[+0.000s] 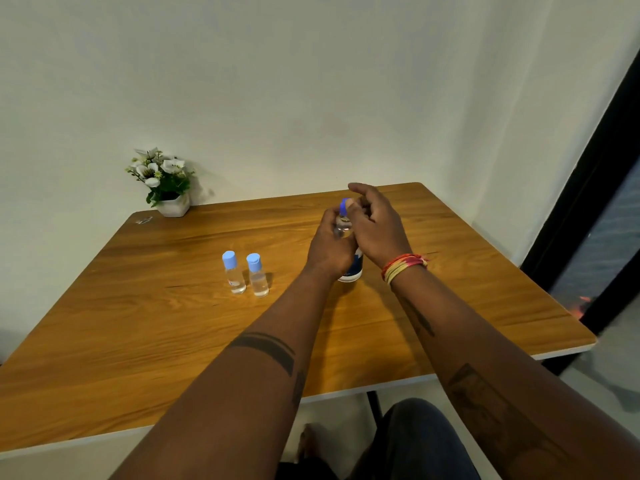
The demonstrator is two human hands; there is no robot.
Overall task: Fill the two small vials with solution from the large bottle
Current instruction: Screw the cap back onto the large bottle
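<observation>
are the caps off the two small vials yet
No, both small vials stand upright on the table with their light blue caps on.

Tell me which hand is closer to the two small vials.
Left. The left hand holds the large bottle, just right of the small vials; the right hand is beyond it, at the cap.

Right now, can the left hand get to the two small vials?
Probably yes: bare table lies between the left hand and the vials, but it grips the large bottle.
</observation>
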